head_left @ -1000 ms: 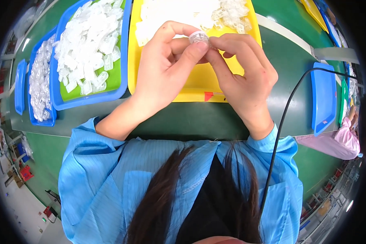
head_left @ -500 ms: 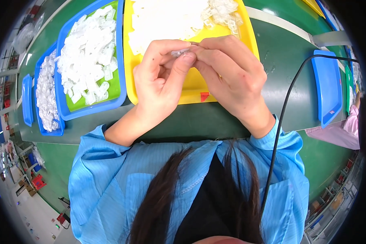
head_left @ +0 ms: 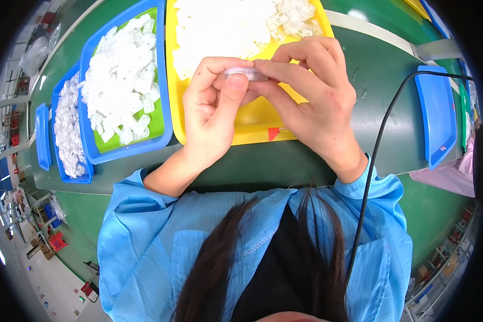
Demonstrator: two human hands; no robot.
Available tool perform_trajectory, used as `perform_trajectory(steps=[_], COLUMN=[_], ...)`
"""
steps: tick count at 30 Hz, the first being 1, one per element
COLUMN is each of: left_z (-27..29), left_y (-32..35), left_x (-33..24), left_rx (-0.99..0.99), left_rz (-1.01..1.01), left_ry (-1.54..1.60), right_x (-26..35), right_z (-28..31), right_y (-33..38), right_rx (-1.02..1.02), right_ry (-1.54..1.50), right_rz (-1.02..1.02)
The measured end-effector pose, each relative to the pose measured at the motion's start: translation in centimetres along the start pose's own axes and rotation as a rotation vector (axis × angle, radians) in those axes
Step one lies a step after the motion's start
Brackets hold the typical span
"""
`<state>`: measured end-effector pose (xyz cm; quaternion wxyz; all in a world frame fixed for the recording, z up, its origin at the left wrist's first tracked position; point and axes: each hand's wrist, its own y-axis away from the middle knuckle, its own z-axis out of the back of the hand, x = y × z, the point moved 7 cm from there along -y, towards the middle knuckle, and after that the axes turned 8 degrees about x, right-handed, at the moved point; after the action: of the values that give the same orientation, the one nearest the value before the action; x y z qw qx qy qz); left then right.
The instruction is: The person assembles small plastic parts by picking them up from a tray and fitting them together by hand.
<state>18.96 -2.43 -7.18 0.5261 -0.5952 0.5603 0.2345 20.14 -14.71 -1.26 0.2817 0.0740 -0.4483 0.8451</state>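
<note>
Between my two hands is a small clear plastic piece (head_left: pixel 247 73), held over the front part of a yellow tray (head_left: pixel 252 124). My left hand (head_left: pixel 214 99) pinches its left end between thumb and forefinger. The right end is gripped by the thumb and forefinger of my right hand (head_left: pixel 311 88), with the other fingers curled above. Fingertips cover part of the piece. Behind the hands, the yellow tray bears a heap of white plastic parts (head_left: pixel 214 32) and a smaller pile of clear parts (head_left: pixel 298 19).
Left of the yellow tray, a blue-rimmed green tray (head_left: pixel 166 115) holds translucent parts (head_left: pixel 121 75). Beyond it lies a narrow blue tray of clear pieces (head_left: pixel 70 129). A blue tray (head_left: pixel 434 118) stands at the right, and a black cable (head_left: pixel 378 134) crosses the right side.
My hands have parted slightly, and more of the clear piece shows between them. The right hand's upper fingers have lifted and curled. The whole view has shifted a little.
</note>
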Motion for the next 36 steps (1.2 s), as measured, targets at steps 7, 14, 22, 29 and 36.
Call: perform_trajectory(steps=[7,14,22,29,36], left_z=[-0.2,-0.5,-0.5,-0.4,-0.6], left_y=[-0.1,-0.2,0.1,0.2,0.4], left_x=[0.3,-0.8,0.2,0.6,0.0], left_rx=[0.018,0.009,0.004,-0.023,-0.112], left_rz=[0.033,-0.034,0.068,0.124,0.054], left_ry=[0.007,-0.105,0.144,0.066,0.010], right_x=[-0.9,0.6,-0.3,-1.4,-0.3], right_z=[-0.7,0.2,0.0,-0.6,0.0], right_y=[-0.4,-0.6,0.4,0.7,-0.3], right_rx=[0.156,0.016,-0.026,0.019,0.048], right_ry=[-0.160,0.045,0.024,-0.194,-0.002], right_rz=[-0.180,-0.034,-0.082,-0.194,-0.114])
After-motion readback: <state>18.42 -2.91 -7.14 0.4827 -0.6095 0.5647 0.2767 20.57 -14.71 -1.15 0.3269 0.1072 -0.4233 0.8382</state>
